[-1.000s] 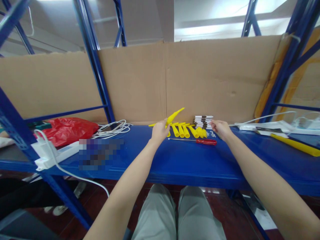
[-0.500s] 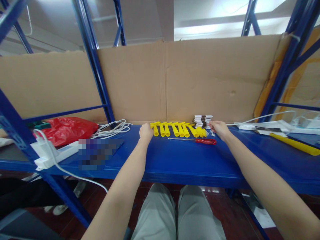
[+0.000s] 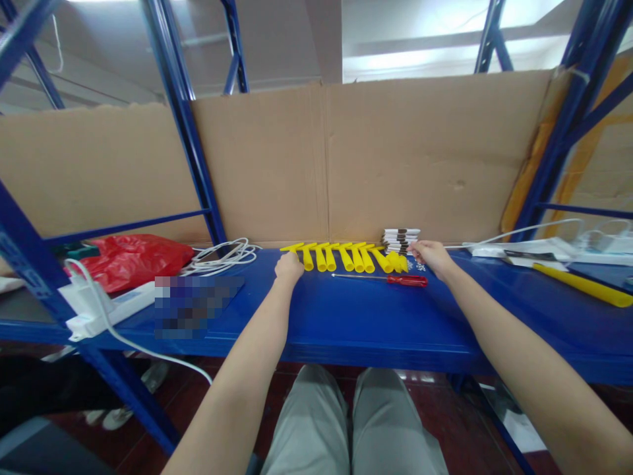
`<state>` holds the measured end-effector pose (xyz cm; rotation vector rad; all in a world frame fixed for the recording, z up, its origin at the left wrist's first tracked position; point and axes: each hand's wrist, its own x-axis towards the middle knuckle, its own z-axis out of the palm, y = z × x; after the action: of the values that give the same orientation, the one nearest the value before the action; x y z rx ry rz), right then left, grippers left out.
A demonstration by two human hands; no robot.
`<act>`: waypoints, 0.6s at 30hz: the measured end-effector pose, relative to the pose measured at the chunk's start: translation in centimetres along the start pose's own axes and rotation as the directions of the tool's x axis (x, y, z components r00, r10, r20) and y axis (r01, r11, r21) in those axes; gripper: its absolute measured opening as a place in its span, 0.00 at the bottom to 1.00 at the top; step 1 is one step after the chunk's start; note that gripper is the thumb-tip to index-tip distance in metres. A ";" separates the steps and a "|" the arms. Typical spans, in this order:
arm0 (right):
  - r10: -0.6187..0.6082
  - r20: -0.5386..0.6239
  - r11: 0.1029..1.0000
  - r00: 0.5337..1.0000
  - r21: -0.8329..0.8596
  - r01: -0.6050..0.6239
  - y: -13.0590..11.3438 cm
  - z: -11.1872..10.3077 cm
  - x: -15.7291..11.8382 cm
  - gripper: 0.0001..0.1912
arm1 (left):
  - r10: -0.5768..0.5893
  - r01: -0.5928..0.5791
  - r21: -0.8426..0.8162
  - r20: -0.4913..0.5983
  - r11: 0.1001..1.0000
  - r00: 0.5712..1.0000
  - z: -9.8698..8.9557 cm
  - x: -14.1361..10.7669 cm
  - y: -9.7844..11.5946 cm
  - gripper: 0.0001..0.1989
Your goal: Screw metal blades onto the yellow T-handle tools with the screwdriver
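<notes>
so, left hand at the left end of the yellow row, right hand by the packets

the left hand (image 3: 289, 265) has its fingers curled together around the end piece (image 3: 291, 249), whose flat top sticks out on the far side of the knuckles; the rest of it is hidden under the hand. just to the right, the other yellow tubes (image 3: 347, 258) lie in a row along the far part of the blue shelf (image 3: 366, 316), open ends toward the near side, with a small yellow cluster (image 3: 396, 262) at the right end.

the right hand (image 3: 431, 256) is at the right side of the white packets (image 3: 395, 239), a stack with dark bands. its fingers are bunched, but whether they are clamped on anything i cannot tell.

some white writing (image 3: 420, 267) shows on the blue beside that hand, too small to read. pale lettering also runs down the left post (image 3: 20, 260), blurred past reading. no brand can be made out.

nearer than the row lies a screwdriver (image 3: 408, 281), red handle to the right. a red bag (image 3: 143, 260), a white cable (image 3: 222, 254) and a power strip (image 3: 116, 309) are at left; a long yellow thing (image 3: 583, 284) is at right.
</notes>
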<state>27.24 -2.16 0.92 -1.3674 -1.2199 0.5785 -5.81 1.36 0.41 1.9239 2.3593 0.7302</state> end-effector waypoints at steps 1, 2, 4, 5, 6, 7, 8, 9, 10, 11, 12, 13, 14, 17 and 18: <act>0.003 -0.003 1.000 1.000 -0.002 -0.003 -0.1 0.0 -0.1 0.08 | 0.002 -0.002 0.000 0.007 1.000 1.000 0.0 0.0 0.0 0.16; 0.008 -0.008 1.000 1.000 -0.004 -0.008 -0.2 0.0 -0.2 0.08 | 0.000 0.000 -0.002 0.013 1.000 1.000 0.1 0.1 0.0 0.16; 0.017 -0.017 1.000 1.000 -0.008 -0.017 -0.4 0.1 -0.3 0.08 | -0.014 0.014 -0.020 0.018 1.000 1.000 0.2 0.2 -0.1 0.16; 0.020 -0.020 1.000 1.000 -0.008 -0.020 -0.5 0.1 -0.4 0.09 | -0.022 0.022 -0.034 0.017 0.999 1.000 0.2 0.2 -0.2 0.16; 0.022 -0.020 1.000 1.000 -0.008 -0.022 -0.6 0.1 -0.5 0.09 | -0.027 0.028 -0.049 0.014 0.998 1.000 0.3 0.3 -0.2 0.16; 0.023 -0.019 1.000 1.000 -0.007 -0.023 -0.6 0.2 -0.5 0.09 | -0.029 0.029 -0.063 0.009 0.998 1.000 0.4 0.3 -0.3 0.15; 0.024 -0.017 1.000 1.000 -0.005 -0.025 -0.7 0.2 -0.6 0.10 | -0.027 0.027 -0.074 0.001 0.997 1.000 0.5 0.4 -0.4 0.15; 0.027 -0.015 1.000 1.000 -0.004 -0.027 -0.8 0.2 -0.6 0.10 | -0.023 0.023 -0.082 -0.006 0.996 1.000 0.6 0.4 -0.5 0.15; 0.031 -0.015 1.000 0.999 -0.004 -0.031 -0.8 0.3 -0.7 0.11 | -0.020 0.019 -0.088 -0.012 0.996 1.000 0.7 0.5 -0.6 0.15; 0.035 -0.016 0.999 0.999 -0.004 -0.035 -0.8 0.3 -0.7 0.11 | -0.016 0.014 -0.094 -0.017 0.995 1.000 0.7 0.6 -0.8 0.14; 0.037 -0.016 0.999 0.999 -0.006 -0.037 -0.9 0.3 -0.7 0.12 | -0.012 0.010 -0.100 -0.019 0.995 1.000 0.8 0.7 -0.9 0.14; 0.038 -0.016 0.999 0.999 -0.007 -0.038 -0.9 0.3 -0.7 0.12 | -0.009 0.007 -0.106 -0.020 0.994 1.000 0.9 0.8 -0.9 0.14; 0.037 -0.015 0.999 0.999 -0.009 -0.037 -0.8 0.2 -0.7 0.11 | -0.008 0.006 -0.112 -0.019 0.994 1.000 0.9 1.0 -1.0 0.14; 0.029 -0.008 0.999 1.000 -0.014 -0.029 -0.6 0.2 -0.6 0.10 | -0.013 0.013 -0.120 -0.006 0.993 1.000 1.1 1.3 -0.9 0.13; 0.028 -0.006 1.000 1.000 -0.015 -0.028 -0.6 0.2 -0.5 0.10 | -0.015 0.016 -0.121 0.008 0.992 1.000 1.2 1.4 -0.9 0.13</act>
<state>26.74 -2.68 1.25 -1.3997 -1.2042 0.5850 -6.61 2.99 -0.53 1.8546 2.2657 0.8430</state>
